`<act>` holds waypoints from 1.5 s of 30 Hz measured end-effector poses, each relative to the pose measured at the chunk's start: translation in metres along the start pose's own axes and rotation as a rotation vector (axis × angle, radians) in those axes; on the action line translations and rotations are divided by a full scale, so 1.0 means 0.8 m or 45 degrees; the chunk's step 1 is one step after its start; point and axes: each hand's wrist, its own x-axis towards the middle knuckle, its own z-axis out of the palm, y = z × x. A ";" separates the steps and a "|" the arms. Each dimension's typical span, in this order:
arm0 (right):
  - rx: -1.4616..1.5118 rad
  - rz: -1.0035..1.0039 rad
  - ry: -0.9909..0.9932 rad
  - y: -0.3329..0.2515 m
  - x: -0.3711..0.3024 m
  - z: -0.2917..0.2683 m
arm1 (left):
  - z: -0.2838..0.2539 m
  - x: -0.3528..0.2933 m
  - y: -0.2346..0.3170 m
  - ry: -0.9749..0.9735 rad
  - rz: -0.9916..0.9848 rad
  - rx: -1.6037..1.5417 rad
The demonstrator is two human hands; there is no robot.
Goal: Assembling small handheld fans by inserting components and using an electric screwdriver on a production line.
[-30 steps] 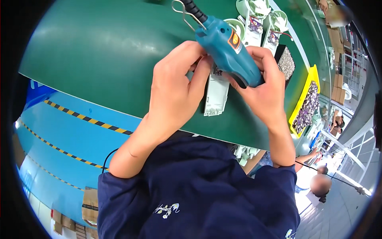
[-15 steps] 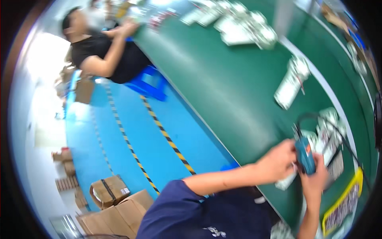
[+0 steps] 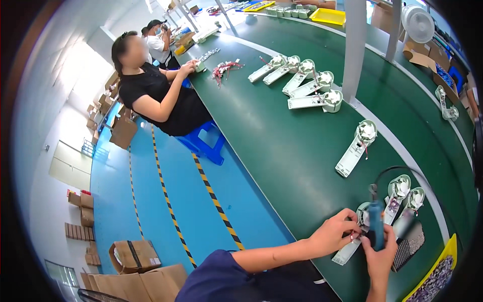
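Observation:
My right hand (image 3: 381, 251) is closed around a teal electric screwdriver (image 3: 375, 219), which stands nearly upright with its cord leaving the top. Below it lies a pale green handheld-fan housing (image 3: 346, 253), partly covered by my hands. The tool's tip is hidden, so I cannot tell whether it touches a screw. My left hand (image 3: 332, 232) pinches a thin red wire (image 3: 352, 234) at the housing, fingertips close to the screwdriver. Just beyond the tool are two more open fan housings (image 3: 400, 187) with white blades.
Beside my right hand lies a dark perforated pad (image 3: 410, 245), near a yellow tray (image 3: 453, 251) of small parts. One fan housing (image 3: 355, 150) lies farther up the green table (image 3: 266, 136), with several more (image 3: 307, 103) beyond. A metal post (image 3: 355, 50) rises there. A co-worker (image 3: 151, 90) sits at the left edge.
The view has shifted and sharpened. The screwdriver, tilted before, now stands nearly upright over the housing. My left hand has come to the red wire beside it.

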 end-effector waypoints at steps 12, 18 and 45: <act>1.337 -0.243 0.916 0.040 -0.087 -0.169 | 0.018 -0.004 0.013 0.029 0.161 0.103; 1.364 -0.671 0.795 0.048 -0.021 -0.117 | -0.013 -0.003 0.000 0.212 0.010 0.227; 0.980 -0.897 0.413 0.051 -0.019 -0.094 | 0.001 -0.002 -0.011 0.131 0.080 0.137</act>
